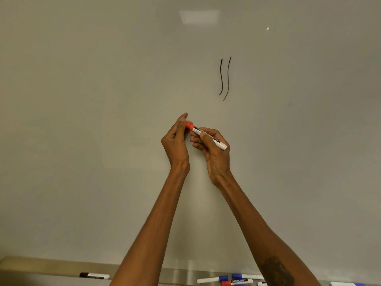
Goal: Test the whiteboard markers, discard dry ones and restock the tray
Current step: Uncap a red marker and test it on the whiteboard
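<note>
- Nearest, along the bottom edge, the metal tray (41, 265) holds loose markers: a black-capped marker (94, 275) lies alone on the left, well apart from the rest
- On the right of the tray a cluster of blue-capped markers (213, 279) and one red-capped marker (237, 282) lie close together, some touching
- Both forearms rise from the bottom edge toward the board
- The right hand (214, 149) grips the white barrel of the red marker (206, 135), fingers curled round it; the barrel's tail end pokes out to the lower right
- The left hand (175, 139) pinches the red cap (190, 125) between thumb and fingers; the cap sits on the marker's upper-left end
- Farthest, the whiteboard (103, 100) carries two dark wavy strokes (224, 79), side by side, above and right of the hands
</note>
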{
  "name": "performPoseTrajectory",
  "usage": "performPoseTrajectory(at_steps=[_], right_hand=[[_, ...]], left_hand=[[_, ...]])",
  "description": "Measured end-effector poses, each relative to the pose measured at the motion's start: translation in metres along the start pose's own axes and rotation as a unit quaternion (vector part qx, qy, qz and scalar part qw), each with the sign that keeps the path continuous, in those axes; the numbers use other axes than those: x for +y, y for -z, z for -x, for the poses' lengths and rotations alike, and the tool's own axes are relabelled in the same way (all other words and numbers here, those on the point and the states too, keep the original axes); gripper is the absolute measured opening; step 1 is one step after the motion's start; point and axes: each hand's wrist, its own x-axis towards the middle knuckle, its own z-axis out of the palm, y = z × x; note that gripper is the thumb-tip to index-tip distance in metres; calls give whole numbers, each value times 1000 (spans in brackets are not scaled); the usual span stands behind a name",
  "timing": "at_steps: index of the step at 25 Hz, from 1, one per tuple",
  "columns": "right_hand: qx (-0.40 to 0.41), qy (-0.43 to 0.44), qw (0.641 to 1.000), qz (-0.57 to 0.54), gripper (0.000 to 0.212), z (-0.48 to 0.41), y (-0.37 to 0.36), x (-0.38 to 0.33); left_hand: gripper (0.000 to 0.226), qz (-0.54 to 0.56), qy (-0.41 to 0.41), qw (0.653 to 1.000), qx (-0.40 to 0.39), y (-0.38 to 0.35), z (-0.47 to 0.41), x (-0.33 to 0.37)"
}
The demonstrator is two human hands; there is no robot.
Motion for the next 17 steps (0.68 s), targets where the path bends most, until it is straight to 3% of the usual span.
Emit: performPoseTrajectory(at_steps=[17], right_hand=[[-5, -22, 998, 58, 24, 39, -40, 89]], left_hand=[[27, -42, 64, 994, 83, 98, -1, -30]])
